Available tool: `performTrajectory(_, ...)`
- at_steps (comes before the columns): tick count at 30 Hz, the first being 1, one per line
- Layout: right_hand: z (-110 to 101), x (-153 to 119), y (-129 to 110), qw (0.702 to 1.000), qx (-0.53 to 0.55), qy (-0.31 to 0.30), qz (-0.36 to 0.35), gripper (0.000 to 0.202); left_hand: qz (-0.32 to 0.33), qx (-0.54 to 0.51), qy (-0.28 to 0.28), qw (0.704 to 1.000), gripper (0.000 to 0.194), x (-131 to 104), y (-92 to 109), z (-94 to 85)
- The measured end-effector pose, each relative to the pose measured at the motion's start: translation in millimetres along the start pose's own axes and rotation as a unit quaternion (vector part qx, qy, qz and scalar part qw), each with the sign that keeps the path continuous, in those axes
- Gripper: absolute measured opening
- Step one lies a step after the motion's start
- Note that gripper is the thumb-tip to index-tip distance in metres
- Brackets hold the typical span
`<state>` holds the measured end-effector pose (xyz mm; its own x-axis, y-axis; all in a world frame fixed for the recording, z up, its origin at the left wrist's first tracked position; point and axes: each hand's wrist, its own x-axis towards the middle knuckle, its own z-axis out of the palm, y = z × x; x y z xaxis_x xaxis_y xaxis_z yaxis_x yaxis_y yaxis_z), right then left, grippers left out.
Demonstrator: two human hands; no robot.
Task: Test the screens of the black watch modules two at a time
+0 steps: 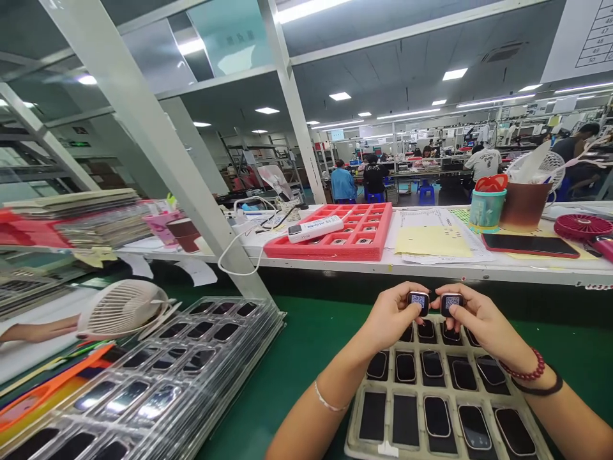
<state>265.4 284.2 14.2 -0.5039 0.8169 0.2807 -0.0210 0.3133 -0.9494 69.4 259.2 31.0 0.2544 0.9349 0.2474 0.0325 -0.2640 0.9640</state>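
My left hand (396, 311) grips a smartwatch body (419, 303) between thumb and fingers; its lit screen shows a QR-like code. Close beside it, my right hand (473, 311) holds a second smartwatch body (451, 303), also lit with a code. Each thumb rests at the edge of its screen. Both hands are raised over the far rows of a pale compartment tray (352, 429). Dark-screened watch bodies sit in several of its slots, such as a watch body (437, 416) in the front row. Two front-left slots show only dark bottoms.
Stacked clear plastic trays (234, 358) with dark screens stand to the left. A white fan (122, 306) and another person's hand (43, 329) are further left. The shelf (335, 271) ahead bears a red foam tray (325, 251), papers, a phone (529, 245) and cups.
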Motion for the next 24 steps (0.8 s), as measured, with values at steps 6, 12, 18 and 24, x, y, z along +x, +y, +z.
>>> performTrajectory(6, 1.2, -3.7, -1.2, 1.0, -0.019, 0.007, -0.01, 0.031, 0.008, 0.005, -0.004, 1.0, 0.026, -2.3, -0.1, 1.1)
performTrajectory(12, 3.0, -5.0, -3.2, 0.998, -0.047, 0.015, -0.027, 0.026, 0.004, 0.026, -0.002, 1.0, 0.025, -0.9, -2.3, 2.4)
performTrajectory(18, -1.0, -0.7, 2.3, 0.999, -0.015, 0.029, -0.022, 0.029, 0.002, 0.011, -0.007, 1.0, 0.031, 1.4, -6.6, 5.6)
performTrajectory(24, 1.4, 0.8, 3.3, 0.996, -0.04, 0.045, -0.064, 0.027, 0.022, 0.048, -0.004, 0.999, 0.028, 2.9, -15.2, 5.2)
